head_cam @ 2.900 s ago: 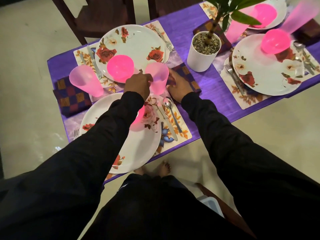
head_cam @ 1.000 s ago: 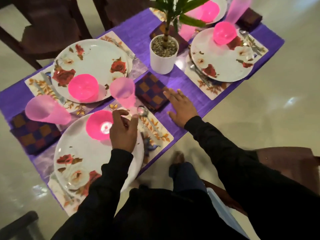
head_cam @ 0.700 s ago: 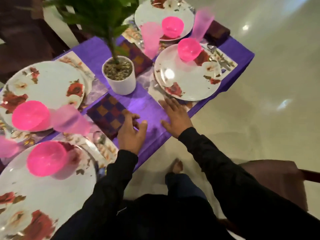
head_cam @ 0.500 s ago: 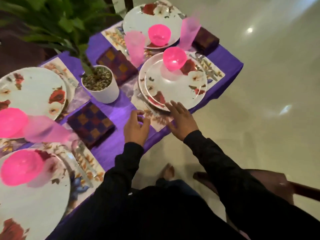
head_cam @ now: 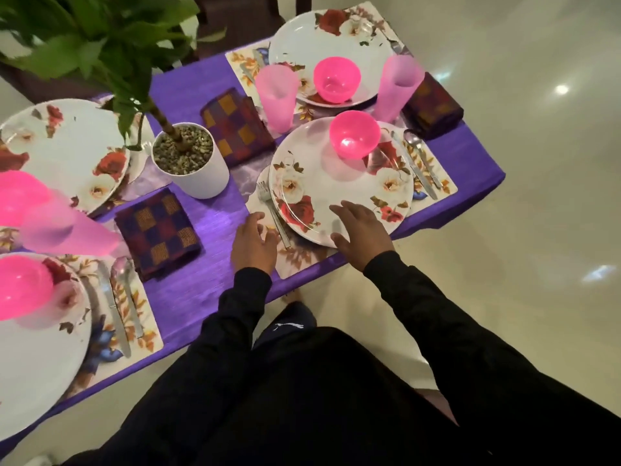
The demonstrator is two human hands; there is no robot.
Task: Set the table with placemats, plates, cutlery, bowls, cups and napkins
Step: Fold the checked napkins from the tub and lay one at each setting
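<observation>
Step in hand: squaring up the near right place setting. Right hand, fingers spread, hovers over the near rim of the floral plate; contact uncertain. Left hand, fingers loose, is at the placemat beside the fork, holding nothing. Next move likely a gentle nudge inward, as the placemat reaches the purple tablecloth edge. Glossy pale floor around.

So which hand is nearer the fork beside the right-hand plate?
Left. The left hand reaches the fork, fingertips at its handle; the right hand is over the plate's near rim, across from it.
</observation>
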